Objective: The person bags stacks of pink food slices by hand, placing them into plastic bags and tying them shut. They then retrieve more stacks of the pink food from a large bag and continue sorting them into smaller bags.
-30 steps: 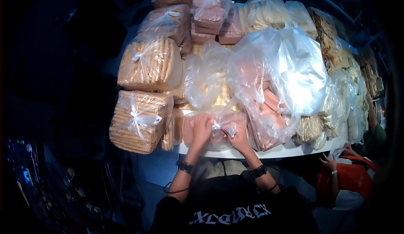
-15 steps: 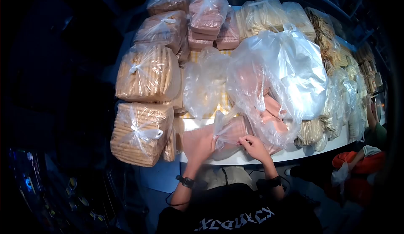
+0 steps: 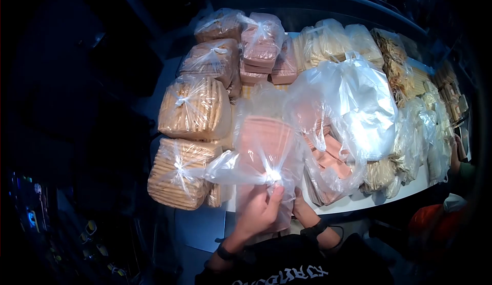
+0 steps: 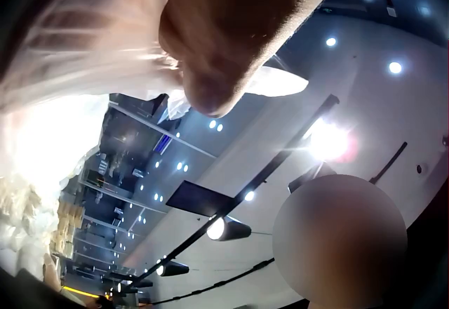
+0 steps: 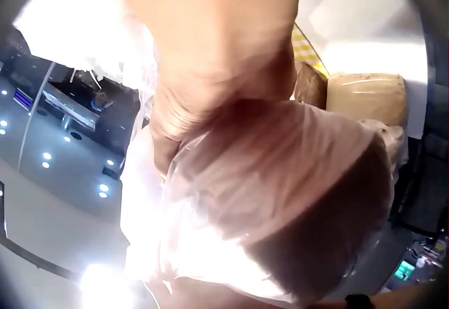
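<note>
Just in front of the person, a clear plastic bag with a pink stack [image 3: 265,137] inside is held up, its long side running away from the body. The bag's gathered, twisted knot [image 3: 272,175] is on the side facing up. My left hand [image 3: 256,214] grips the bag at this knot, thumb pressed against it. At the bag's right side, my right hand [image 3: 306,214] holds its lower part, most fingers hidden behind the plastic. The right wrist view shows the right hand [image 5: 210,105] close against the filled bag [image 5: 295,197].
Tied bags of tan stacks [image 3: 185,172] line the left, with bagged pink stacks [image 3: 262,39] behind. To the right are an open bag of pink pieces [image 3: 328,154], a large whitish plastic bag [image 3: 366,111] and cream bundles [image 3: 328,34]. The white table's front edge [image 3: 359,206] curves nearby.
The bag lay flat crosswise with both hands at its gathered plastic. Now it is raised and turned lengthwise; the left hand stays at the knot while the right has moved to the bag's side.
</note>
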Demonstrator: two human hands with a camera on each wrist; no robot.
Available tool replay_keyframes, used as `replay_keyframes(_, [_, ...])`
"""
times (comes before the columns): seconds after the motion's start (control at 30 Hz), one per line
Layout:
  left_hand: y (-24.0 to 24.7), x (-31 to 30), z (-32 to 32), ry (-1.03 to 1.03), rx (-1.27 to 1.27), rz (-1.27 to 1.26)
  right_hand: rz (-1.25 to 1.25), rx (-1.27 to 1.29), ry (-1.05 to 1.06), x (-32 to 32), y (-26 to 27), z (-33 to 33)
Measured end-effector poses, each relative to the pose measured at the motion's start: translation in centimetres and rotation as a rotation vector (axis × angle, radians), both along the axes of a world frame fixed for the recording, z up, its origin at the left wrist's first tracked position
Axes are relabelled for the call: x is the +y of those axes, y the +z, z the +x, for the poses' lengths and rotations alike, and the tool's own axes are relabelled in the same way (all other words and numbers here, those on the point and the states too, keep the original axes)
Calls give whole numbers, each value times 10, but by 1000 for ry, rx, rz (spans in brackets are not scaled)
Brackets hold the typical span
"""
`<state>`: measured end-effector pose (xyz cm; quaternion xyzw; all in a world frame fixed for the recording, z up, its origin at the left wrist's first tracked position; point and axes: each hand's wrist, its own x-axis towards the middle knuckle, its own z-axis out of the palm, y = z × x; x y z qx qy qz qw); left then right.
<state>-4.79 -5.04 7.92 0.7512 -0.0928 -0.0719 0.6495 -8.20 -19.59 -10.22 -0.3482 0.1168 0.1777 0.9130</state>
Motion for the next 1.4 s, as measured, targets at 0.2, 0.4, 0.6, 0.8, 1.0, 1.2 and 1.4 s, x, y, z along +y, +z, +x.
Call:
replay_keyframes(0.2, [47, 19, 35, 155, -815, 598, -53, 70, -79, -58, 29, 28])
replay_keyframes(0.4, [-62, -7, 51, -74, 288, -499, -128, -46, -248, -64, 33, 38])
replay_keyframes(0.6, [-67, -50, 138, -323, 311, -457, -147, -46, -376, -101, 91, 91])
replay_keyframes(0.8, [-38, -100, 262, -520, 241, -511, -322, -354, -478, -137, 194, 201])
replay_keyframes(1.0, [-108, -155, 346, -532, 534, -932, -347, -161, -284, -203, 120, 304])
replay_keyframes(1.2, [-96, -179, 437, -373, 405, -841, -339, -144, -320, -227, 106, 416])
replay_keyframes(1.4, [-162, -213, 558, -190, -31, -448, -618, -387, -445, -245, 42, 532])
